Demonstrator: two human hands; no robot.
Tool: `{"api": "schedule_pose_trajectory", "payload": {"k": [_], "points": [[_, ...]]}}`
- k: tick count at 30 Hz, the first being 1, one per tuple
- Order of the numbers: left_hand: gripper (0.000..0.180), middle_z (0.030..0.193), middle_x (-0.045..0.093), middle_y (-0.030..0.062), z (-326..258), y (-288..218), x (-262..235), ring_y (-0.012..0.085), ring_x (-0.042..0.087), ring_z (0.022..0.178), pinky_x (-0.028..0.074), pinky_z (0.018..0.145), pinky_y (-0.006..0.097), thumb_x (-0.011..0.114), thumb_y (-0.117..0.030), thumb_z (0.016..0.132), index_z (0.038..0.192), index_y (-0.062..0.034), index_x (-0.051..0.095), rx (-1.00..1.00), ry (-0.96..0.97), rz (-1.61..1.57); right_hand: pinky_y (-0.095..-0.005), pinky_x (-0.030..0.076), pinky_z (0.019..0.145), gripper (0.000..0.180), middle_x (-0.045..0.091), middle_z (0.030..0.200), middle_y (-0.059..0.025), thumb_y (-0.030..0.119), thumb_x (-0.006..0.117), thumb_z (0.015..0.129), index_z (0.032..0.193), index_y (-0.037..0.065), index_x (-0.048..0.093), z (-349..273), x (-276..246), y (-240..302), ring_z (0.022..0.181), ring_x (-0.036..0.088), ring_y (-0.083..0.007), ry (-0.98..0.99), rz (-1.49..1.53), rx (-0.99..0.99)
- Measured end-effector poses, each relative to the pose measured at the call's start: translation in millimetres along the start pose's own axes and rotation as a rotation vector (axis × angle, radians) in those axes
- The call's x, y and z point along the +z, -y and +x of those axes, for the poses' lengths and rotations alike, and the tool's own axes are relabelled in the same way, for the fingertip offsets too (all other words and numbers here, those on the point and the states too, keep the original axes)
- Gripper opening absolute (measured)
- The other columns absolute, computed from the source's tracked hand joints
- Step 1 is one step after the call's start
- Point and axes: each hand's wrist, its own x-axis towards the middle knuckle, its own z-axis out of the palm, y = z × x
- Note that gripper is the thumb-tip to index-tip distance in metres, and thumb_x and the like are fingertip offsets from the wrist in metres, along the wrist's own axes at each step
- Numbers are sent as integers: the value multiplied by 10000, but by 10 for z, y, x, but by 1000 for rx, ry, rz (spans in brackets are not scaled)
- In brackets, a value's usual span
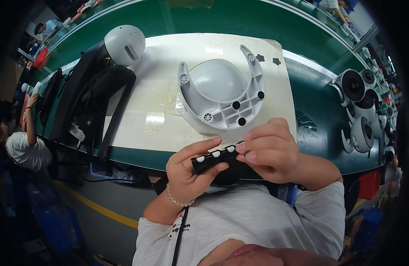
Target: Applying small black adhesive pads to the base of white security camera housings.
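Note:
My left hand point(186, 168) grips a black strip point(213, 160) with a row of white round spots along it, thumb on one side and fingers on the other. At the strip's right end, my right hand point(273, 150) is closed in a pinch. A small dark bit shows at its fingertips, too small to make out. Beyond my hands, a white plastic crescent-shaped stand point(226, 113) lies with its ribbed side up, curving around a smooth white dome point(220, 80). Three black round pads point(236, 105) sit on its ribs, and round spoked recesses show elsewhere on it.
A white board point(155, 97) covers part of the green bench. Two black flower-shaped pieces point(276, 61) lie on it. At left stand black cases point(98, 88) and a white rounded housing point(124, 44); at right, several white-and-black fan-like units point(362, 111). Another person point(27, 148) works at far left.

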Motion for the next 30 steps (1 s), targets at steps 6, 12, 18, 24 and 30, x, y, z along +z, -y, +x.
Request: {"api": "schedule_pose_trajectory", "payload": {"k": [6,12,18,24,30], "points": [[258,981,612,116,27,53,3,153,604,680,474,608,225,741,-42,621,829,26,605,87,6,51,-313,368,691,353,567,894,-42,7,643,648,957,120,514,0,77,16,836,550,-206,-155,247,-123],[217,983,609,133,20,53,-12,201,618,714,483,605,245,743,-46,610,751,17,591,139,21,113,-294,370,581,370,522,914,-68,20,648,651,995,96,531,146,69,92,684,521,-202,28,330,-17],[204,982,602,127,38,38,-66,156,606,714,474,634,234,729,-24,622,763,11,587,4,63,8,-262,319,442,344,513,724,-71,217,732,600,798,-1,554,148,198,101,584,482,-174,-88,306,-157],[297,1309,299,255,124,230,-62,176,571,755,469,568,242,761,-39,582,819,-15,585,234,-189,176,-224,416,589,728,435,1062,-127,-144,531,713,1285,131,174,553,37,-47,772,551,-163,26,264,141],[267,1317,283,280,199,291,-38,200,604,753,478,535,234,750,-47,599,785,5,565,221,-96,92,-207,420,613,682,432,1102,-130,-121,528,734,1278,96,179,665,66,-38,822,545,-129,175,294,316]]}}
